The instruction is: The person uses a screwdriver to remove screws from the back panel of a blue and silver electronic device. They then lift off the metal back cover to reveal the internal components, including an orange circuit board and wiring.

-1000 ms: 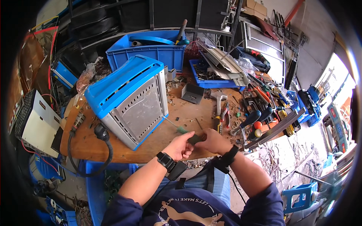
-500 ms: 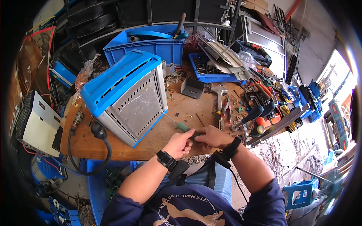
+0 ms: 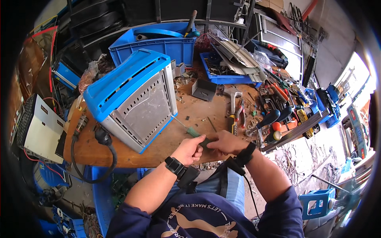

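As the head view looks down, the screwdriver (image 3: 193, 132) lies just ahead of the left hand (image 3: 187, 151), its long axis slanting forward and leftward from the green handle. The shaft points away from the person, at the lower blue edge of the case (image 3: 145, 107) beyond the left hand; whether the tip touches it, I cannot tell. The left hand is closed on the handle, thumb stretched forward along it, other fingers curled under. The right hand (image 3: 226, 142) reaches in from the right, knuckles up, its bent fingers gripping the handle's rear end. Both forearms angle inward over the counter's (image 3: 164, 141) near edge. Beyond the right hand lie a hammer (image 3: 233, 101) and pliers (image 3: 241, 113).
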Available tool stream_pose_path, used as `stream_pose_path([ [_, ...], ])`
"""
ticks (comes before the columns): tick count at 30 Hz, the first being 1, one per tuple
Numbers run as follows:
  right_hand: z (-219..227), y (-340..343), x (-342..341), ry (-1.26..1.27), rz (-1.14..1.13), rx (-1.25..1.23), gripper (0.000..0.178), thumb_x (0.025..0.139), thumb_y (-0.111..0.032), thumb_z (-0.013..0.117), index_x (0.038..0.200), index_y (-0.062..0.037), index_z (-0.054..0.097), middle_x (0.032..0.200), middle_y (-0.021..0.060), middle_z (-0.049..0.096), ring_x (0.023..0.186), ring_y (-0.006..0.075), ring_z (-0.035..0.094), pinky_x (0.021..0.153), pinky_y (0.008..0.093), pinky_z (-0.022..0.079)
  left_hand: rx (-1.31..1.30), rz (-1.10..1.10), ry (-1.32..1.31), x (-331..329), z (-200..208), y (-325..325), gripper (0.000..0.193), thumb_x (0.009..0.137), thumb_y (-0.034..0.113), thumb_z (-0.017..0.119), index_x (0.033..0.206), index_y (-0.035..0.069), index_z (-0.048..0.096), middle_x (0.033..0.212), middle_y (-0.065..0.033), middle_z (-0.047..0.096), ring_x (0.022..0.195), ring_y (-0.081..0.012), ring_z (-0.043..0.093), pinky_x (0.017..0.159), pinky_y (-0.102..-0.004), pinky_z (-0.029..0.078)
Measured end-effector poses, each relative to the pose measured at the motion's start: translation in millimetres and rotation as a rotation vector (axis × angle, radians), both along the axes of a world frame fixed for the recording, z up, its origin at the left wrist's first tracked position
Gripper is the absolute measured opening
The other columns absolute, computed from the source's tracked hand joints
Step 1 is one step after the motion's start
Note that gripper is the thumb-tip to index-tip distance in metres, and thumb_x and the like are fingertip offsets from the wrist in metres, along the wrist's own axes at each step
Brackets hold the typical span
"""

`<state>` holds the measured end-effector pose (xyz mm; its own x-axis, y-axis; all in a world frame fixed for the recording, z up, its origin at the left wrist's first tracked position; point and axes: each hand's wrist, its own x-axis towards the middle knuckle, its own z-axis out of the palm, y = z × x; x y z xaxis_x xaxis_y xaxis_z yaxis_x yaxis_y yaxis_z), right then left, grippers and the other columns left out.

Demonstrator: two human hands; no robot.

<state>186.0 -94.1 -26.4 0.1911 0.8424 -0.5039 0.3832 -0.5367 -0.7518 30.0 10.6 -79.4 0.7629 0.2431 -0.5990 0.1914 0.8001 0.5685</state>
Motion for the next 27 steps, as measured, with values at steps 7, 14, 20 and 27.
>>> stream_pose_path([
  [7,-25,-10,-43,-0.900,0.027,0.322,0.040,0.076,-0.022,0.071,0.103,0.0013,0.053,0.099,0.0235,0.064,0.083,0.0401,0.066,0.070,0.0460,0.053,0.061,0.038,0.023,3,-1,-8,0.029,0.092,0.037,0.063,0.078,0.014,0.051,0.058,-0.0003,0.047,0.043,-0.0094,0.032,0.040,-0.0250,0.022],
  [14,15,-10,-9,-0.049,-0.013,0.101,0.032,0.085,-0.028,0.064,0.089,0.0041,0.066,0.059,0.0154,0.062,0.050,0.0230,0.061,0.051,0.0364,0.047,0.066,0.016,-0.057,0,5,-7,0.028,0.092,0.034,0.064,0.078,0.015,0.050,0.057,0.0031,0.039,0.044,-0.0080,0.029,0.040,-0.0251,0.020],
  [20,-10,-15,-25,-0.565,-0.021,0.328,0.027,0.080,-0.022,0.066,0.091,0.0022,0.062,0.075,0.0177,0.066,0.067,0.0293,0.067,0.061,0.0399,0.052,-0.008,0.065,0.005,2,0,-10,0.029,0.091,0.038,0.064,0.079,0.015,0.052,0.056,0.0029,0.040,0.044,-0.0084,0.030,0.040,-0.0261,0.020],
  [27,-9,-14,-39,-0.633,-0.046,0.380,0.038,0.078,-0.031,0.070,0.096,0.0025,0.062,0.086,0.0235,0.067,0.080,0.0378,0.066,0.070,0.0438,0.052,0.045,0.074,0.018,-1,3,-7,0.032,0.089,0.040,0.067,0.076,0.014,0.053,0.056,0.0005,0.040,0.041,-0.0082,0.027,0.038,-0.0244,0.017],
])
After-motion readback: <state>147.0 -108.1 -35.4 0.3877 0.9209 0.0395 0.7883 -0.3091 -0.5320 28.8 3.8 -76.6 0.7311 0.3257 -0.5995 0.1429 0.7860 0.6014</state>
